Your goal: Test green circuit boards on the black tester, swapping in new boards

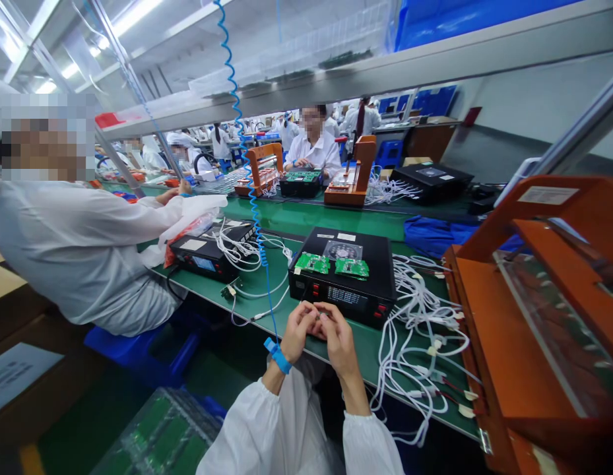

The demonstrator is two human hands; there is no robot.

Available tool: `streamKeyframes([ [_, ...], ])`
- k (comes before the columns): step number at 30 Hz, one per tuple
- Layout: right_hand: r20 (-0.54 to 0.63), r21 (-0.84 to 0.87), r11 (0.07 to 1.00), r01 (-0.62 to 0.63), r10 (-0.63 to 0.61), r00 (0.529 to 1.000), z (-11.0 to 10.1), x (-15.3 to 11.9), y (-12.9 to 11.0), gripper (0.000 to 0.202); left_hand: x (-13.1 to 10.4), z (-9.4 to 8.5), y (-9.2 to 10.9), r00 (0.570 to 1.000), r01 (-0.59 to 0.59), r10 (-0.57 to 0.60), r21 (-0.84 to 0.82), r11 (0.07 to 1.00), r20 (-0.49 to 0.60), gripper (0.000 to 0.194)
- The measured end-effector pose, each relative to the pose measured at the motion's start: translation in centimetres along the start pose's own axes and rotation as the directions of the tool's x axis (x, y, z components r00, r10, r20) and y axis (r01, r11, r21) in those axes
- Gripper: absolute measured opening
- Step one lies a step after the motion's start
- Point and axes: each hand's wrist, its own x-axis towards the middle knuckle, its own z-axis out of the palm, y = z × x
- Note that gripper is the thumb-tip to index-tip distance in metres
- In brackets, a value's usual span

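My left hand (pixel 297 330) and my right hand (pixel 337 335) meet at the table's front edge, fingertips pressed together. Whatever is between their fingers is too small or hidden to name. A blue wrist strap (pixel 279 356) circles my left wrist, and its coiled blue cord (pixel 257 218) runs upward. Just beyond my hands stands a black electronic box (pixel 306 254) with red switches and a fan grille. On its top lie two green circuit boards, a left board (pixel 313 263) and a right board (pixel 352 267).
White cables (pixel 415 310) spread right of the box, beside an orange test fixture (pixel 469 297). Left stands a smaller black device (pixel 202 257) with a screen and cables. A co-worker (pixel 78 244) sits at the left. A metal shelf beam (pixel 365 76) crosses above. Boards fill a clear tray (pixel 162 429) below.
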Motion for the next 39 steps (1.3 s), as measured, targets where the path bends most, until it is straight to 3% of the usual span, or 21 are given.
streamKeyframes([
  [3, -0.011, 0.013, 1.000, 0.004, -0.004, 1.000, 0.1, 0.0, 0.1, 0.036, 0.0, 0.1, 0.0, 0.999, -0.042, 0.041, 0.020, 0.999, 0.031, 0.025],
  [8, -0.063, -0.005, 1.000, 0.020, -0.020, 0.998, 0.2, -0.3, 0.1, 0.034, 0.1, 0.0, 0.3, 0.992, 0.021, -0.017, -0.028, 0.999, 0.122, 0.029],
  [14, -0.079, -0.016, 0.999, 0.038, -0.039, 0.996, 0.2, -0.3, 0.1, 0.034, 0.1, -0.3, 0.6, 0.992, 0.034, -0.014, -0.152, 0.988, 0.128, 0.034],
  [20, -0.068, -0.180, 0.959, 0.217, -0.232, 0.970, 0.2, 0.0, -0.1, 0.031, 0.3, -0.3, 0.7, 0.986, 0.040, -0.004, -0.207, 0.978, 0.169, 0.029],
  [26, 0.017, -0.033, 0.985, 0.168, -0.168, 0.986, 0.3, -0.1, -0.4, 0.033, 0.2, -0.1, 0.8, 0.991, 0.024, 0.005, -0.206, 0.978, 0.136, 0.028],
  [33, 0.108, -0.016, 0.988, 0.155, -0.152, 0.982, 0.2, -0.3, -0.8, 0.033, 0.1, -0.1, 0.7, 0.985, 0.011, 0.023, -0.190, 0.982, 0.174, 0.033],
  [39, 0.094, -0.060, 0.989, 0.138, -0.132, 0.987, 0.0, -0.4, 0.2, 0.044, 0.2, -0.3, 0.8, 0.970, -0.054, 0.100, -0.202, 0.978, 0.222, 0.038],
])
